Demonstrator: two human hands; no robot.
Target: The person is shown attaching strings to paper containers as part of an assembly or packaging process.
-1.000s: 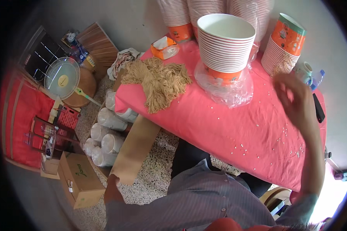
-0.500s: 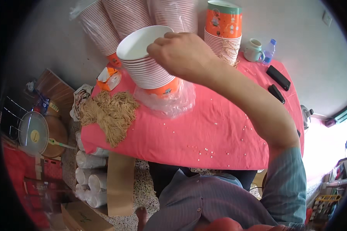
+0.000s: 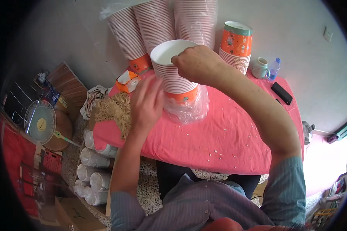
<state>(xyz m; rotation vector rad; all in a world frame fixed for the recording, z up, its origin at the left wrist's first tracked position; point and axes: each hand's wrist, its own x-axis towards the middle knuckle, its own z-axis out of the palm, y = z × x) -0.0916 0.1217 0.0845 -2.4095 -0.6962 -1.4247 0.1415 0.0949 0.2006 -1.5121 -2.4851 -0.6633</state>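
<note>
A nested stack of white-rimmed paper buckets (image 3: 173,79), orange at the bottom, stands on the pink-covered table with crumpled clear plastic (image 3: 189,111) round its base. My right hand (image 3: 198,63) is closed on the rim of the top bucket at its right side, fingers curled over the edge. My left hand (image 3: 145,101) is raised just left of the stack, slightly blurred, with fingers stretched and nothing seen in it. Whether its fingertips touch the buckets I cannot tell. Beyond my left wrist lies a heap of tan cords (image 3: 113,111), partly covered by the arm.
Tall plastic-wrapped bucket stacks (image 3: 154,23) lean on the wall. Another stack with an orange and green bucket (image 3: 237,40) stands at the back right, near a mug (image 3: 260,68), a plastic bottle (image 3: 274,69) and a black case (image 3: 281,93). Small beads (image 3: 216,154) dot the pink cloth (image 3: 173,142).
My left hand has come into view from below and reached up beside the stack. The right hand keeps its hold on the rim. The whole view has shifted, so the table appears lower and further right.
</note>
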